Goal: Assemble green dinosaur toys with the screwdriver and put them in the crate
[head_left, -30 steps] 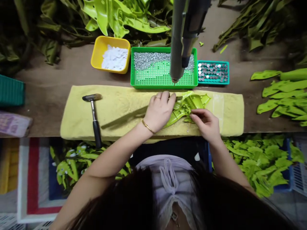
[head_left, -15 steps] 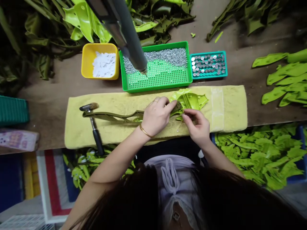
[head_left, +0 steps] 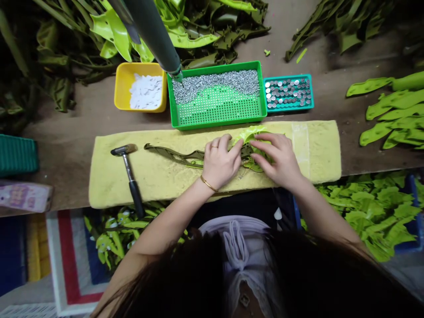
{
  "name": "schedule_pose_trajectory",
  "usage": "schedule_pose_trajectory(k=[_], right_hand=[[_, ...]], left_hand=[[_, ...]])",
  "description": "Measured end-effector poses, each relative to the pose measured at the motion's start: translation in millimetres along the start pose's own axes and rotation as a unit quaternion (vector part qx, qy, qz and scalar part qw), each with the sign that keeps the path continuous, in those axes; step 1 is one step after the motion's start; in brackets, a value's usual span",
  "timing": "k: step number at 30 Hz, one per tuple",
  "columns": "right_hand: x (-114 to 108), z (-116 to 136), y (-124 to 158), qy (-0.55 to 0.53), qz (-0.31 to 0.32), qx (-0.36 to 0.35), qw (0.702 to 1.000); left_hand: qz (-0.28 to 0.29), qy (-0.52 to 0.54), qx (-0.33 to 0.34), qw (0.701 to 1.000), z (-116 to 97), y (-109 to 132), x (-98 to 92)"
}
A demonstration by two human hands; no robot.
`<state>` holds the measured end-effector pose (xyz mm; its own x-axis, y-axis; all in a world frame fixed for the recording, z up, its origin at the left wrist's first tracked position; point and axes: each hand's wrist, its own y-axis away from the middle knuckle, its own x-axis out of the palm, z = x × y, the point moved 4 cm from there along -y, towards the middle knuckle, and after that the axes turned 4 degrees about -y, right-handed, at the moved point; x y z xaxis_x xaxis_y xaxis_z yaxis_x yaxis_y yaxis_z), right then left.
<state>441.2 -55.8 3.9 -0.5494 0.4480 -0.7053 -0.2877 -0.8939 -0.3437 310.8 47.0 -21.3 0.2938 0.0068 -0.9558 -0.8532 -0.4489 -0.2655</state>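
A bright green plastic toy shell point(head_left: 251, 132) lies on the yellow towel point(head_left: 159, 172), with a long dark olive piece point(head_left: 172, 153) reaching out to its left. My left hand point(head_left: 219, 160) is curled on the joint between the two, fingers pressed onto the plastic. My right hand point(head_left: 278, 158) lies over the green shell with its fingers flat on it, covering most of it.
Behind the towel stand a yellow tub of white bits point(head_left: 141, 87), a green tray of small screws point(head_left: 216, 93) and a teal tray of metal discs point(head_left: 289, 92). A hanging grey driver point(head_left: 153, 33) swings over the trays. A hammer point(head_left: 130, 174) lies at left. Green plastic parts point(head_left: 391, 110) are piled around.
My right hand has moved up from the shell's lower edge to lie flat on top of it. The olive piece has shifted right. The hanging driver has swung further left.
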Motion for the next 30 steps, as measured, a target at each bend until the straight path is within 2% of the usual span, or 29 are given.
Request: schedule_pose_trajectory(k=[2,4,8,14,18,23,27,30], right_hand=[[2.8,-11.5,-11.3,0.042,0.072,-0.029,0.996],[4.5,-21.1,-17.6,0.051,0.101,-0.037,0.993],[5.7,-27.6,-19.1,0.026,0.103,-0.030,0.994],[5.1,-27.3,-20.6,-0.012,0.095,-0.018,0.995],[5.0,-32.0,-22.4,-0.018,0.098,-0.010,0.995],[7.1,-33.3,-23.1,-0.010,0.113,-0.002,0.993],[9.9,-29.4,-22.1,0.016,0.106,0.010,0.994],[10.1,-30.4,-20.0,0.020,0.099,0.019,0.995]], left_hand=[[-0.001,0.007,-0.004,1.000,3.1,-0.9,-2.7],[-0.012,0.030,0.008,0.999,6.3,-1.2,-7.5],[-0.032,0.057,0.065,0.996,8.2,0.4,-16.9],[0.022,0.012,0.051,0.998,-0.7,-2.7,-23.9],[0.056,0.002,0.078,0.995,-3.4,-7.3,-27.8],[0.092,0.050,0.097,0.990,10.7,-7.2,-15.8],[0.063,0.107,0.070,0.990,18.1,-2.0,1.2],[0.042,0.117,0.044,0.991,16.0,1.3,3.9]])
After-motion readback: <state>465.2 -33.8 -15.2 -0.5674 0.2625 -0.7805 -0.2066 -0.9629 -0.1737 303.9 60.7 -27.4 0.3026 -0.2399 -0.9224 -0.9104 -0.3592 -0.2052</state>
